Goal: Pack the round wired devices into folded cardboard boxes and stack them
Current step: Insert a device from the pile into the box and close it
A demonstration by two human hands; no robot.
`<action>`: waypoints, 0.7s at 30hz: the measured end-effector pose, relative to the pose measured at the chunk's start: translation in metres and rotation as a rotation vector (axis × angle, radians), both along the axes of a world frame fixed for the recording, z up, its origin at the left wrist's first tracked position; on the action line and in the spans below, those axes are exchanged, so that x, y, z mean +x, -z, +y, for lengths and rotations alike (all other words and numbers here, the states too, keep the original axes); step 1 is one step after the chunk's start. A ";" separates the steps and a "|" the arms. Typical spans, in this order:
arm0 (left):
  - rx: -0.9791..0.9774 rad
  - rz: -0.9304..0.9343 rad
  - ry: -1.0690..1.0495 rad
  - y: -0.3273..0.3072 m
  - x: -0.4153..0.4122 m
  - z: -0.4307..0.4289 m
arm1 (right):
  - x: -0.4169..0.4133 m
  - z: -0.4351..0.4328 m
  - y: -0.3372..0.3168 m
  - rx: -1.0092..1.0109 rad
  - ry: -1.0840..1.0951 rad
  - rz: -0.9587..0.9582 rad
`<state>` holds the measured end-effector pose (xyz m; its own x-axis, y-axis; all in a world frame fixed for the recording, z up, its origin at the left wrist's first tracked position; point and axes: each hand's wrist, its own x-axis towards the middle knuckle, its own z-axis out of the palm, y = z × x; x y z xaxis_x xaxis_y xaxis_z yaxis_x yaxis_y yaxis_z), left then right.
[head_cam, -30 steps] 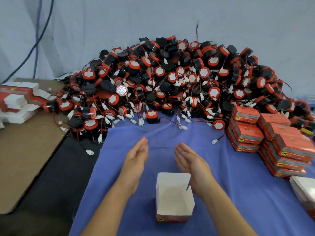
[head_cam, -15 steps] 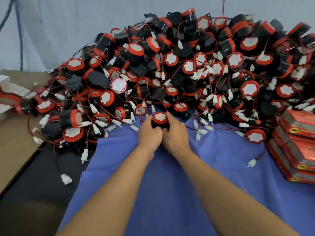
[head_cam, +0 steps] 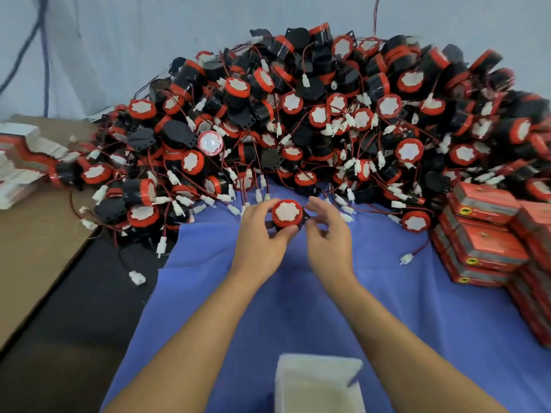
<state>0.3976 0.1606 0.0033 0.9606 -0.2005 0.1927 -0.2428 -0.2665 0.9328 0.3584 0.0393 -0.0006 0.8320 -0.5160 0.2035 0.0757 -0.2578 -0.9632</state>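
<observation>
Left hand [head_cam: 262,238]: fingers wrapped round one round wired device [head_cam: 286,214], now drawn clear of the pile [head_cam: 298,120].
Right hand [head_cam: 328,236]: curled just beside the device; pinching or not, I cannot tell.
Open cardboard box [head_cam: 319,386]: nearest me; I judge loading comes next.

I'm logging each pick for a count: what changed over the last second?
Both hands left the open white box, reached forward to the pile and took one round device. The left hand now grips it, drawn just clear of the pile's edge; the right hand is beside it, its hold unclear. The pile, the red box stacks and the white box stayed put.
</observation>
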 end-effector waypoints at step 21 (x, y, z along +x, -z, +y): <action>0.415 -0.438 0.312 -0.058 -0.209 0.091 | -0.205 0.009 -0.095 0.421 0.080 0.006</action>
